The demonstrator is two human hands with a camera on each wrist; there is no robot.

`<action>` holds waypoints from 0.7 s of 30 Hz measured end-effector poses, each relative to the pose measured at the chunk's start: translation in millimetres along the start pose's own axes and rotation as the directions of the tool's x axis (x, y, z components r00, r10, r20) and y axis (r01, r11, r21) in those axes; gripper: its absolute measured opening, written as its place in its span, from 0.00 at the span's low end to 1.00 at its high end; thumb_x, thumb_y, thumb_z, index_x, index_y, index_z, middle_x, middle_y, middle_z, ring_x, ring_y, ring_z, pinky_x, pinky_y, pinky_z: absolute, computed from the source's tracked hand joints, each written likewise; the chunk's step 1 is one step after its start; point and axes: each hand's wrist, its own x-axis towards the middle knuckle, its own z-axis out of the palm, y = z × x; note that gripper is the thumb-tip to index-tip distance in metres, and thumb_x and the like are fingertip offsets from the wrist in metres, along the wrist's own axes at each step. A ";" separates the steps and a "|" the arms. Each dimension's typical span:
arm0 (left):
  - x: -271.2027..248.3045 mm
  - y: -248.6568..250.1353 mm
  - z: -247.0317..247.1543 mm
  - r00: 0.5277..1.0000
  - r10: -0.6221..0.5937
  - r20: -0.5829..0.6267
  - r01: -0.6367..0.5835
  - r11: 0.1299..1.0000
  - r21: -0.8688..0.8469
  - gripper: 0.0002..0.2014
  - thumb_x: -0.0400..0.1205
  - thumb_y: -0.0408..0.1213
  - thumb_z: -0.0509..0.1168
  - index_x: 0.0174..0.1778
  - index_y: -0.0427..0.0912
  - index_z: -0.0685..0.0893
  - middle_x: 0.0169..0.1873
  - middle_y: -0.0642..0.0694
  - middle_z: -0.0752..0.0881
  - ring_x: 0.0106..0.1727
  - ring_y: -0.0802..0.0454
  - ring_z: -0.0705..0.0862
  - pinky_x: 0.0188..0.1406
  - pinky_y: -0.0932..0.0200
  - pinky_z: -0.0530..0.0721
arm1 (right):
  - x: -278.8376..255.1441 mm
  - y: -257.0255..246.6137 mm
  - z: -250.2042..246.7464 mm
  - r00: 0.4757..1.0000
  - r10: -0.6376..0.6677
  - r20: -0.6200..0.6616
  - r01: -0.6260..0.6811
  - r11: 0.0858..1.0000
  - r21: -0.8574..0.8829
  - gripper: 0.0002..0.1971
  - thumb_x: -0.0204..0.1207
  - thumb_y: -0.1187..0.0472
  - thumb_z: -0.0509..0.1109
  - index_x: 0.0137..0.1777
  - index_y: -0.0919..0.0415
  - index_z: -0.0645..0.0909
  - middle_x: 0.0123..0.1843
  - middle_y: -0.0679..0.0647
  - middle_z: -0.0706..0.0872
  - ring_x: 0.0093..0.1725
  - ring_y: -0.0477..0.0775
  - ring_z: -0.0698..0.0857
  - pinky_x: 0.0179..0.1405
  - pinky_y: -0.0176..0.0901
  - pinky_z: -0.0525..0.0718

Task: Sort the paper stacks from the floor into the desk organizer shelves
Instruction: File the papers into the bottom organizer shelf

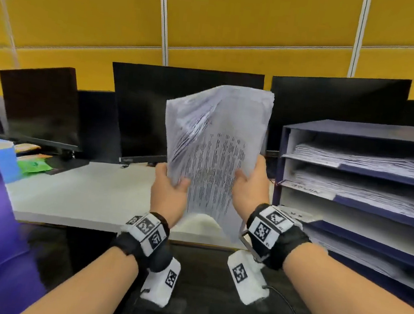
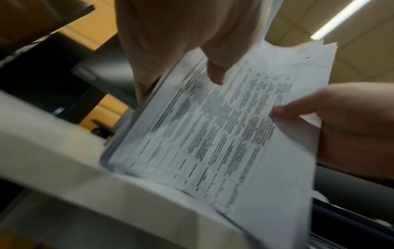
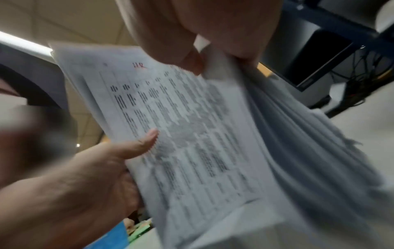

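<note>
Both hands (image 1: 171,191) gripping paper stack (image 1: 214,147)

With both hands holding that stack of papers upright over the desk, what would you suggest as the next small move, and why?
Probably swing the paper stack right and level it toward the third shelf of the organizer, which looks empty. The left hand and right hand grip its lower edges, and its top flops, so flattening it first should help.

I am reaching both forearms forward, wrists raised. My left hand (image 1: 169,194) is gripping the paper stack (image 1: 216,155) at its left edge, thumb on front; my right hand (image 1: 251,185) is gripping its right edge likewise.
</note>
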 end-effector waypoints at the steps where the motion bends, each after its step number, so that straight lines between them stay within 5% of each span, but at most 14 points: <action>1: 3.6 -10.0 3.0 0.998 -0.055 0.027 0.056 0.998 -0.025 0.19 0.82 0.36 0.69 0.64 0.47 0.70 0.56 0.51 0.81 0.57 0.51 0.81 0.57 0.56 0.78 | 5.3 11.7 5.3 0.999 0.022 0.027 -0.021 1.000 -0.021 0.17 0.81 0.70 0.59 0.68 0.58 0.68 0.47 0.44 0.78 0.48 0.51 0.80 0.40 0.33 0.76; 5: 29.3 -28.8 2.1 0.989 -0.110 0.101 0.120 0.988 -0.099 0.22 0.77 0.46 0.73 0.62 0.50 0.71 0.54 0.52 0.83 0.54 0.52 0.85 0.53 0.52 0.85 | 27.8 44.9 17.0 0.994 0.088 0.068 -0.089 0.996 0.023 0.22 0.79 0.69 0.65 0.71 0.55 0.66 0.59 0.49 0.81 0.60 0.53 0.82 0.56 0.42 0.81; 10: 62.4 -1.5 -2.3 0.999 0.022 -0.033 -0.029 0.975 -0.220 0.30 0.68 0.59 0.70 0.60 0.46 0.75 0.50 0.53 0.84 0.50 0.59 0.84 0.45 0.61 0.82 | 45.8 49.6 17.1 0.998 0.025 0.058 -0.028 0.998 0.057 0.27 0.75 0.71 0.70 0.70 0.54 0.65 0.55 0.47 0.78 0.54 0.48 0.80 0.51 0.38 0.79; 16: 68.1 -1.9 7.9 0.991 0.013 -0.137 -0.043 0.975 -0.217 0.15 0.81 0.51 0.67 0.54 0.45 0.78 0.43 0.55 0.82 0.42 0.62 0.81 0.37 0.65 0.75 | 44.1 56.6 15.1 0.993 -0.025 0.116 0.016 0.997 0.079 0.23 0.76 0.71 0.70 0.62 0.50 0.64 0.49 0.34 0.76 0.48 0.36 0.79 0.39 0.20 0.75; 21: 67.7 -3.9 9.3 0.988 -0.021 -0.150 -0.015 0.971 -0.239 0.14 0.81 0.48 0.68 0.57 0.45 0.78 0.45 0.56 0.84 0.45 0.64 0.82 0.36 0.67 0.75 | 40.8 56.4 16.8 0.993 -0.015 0.118 0.007 0.998 0.069 0.21 0.78 0.71 0.68 0.61 0.50 0.64 0.57 0.46 0.80 0.59 0.49 0.81 0.59 0.41 0.81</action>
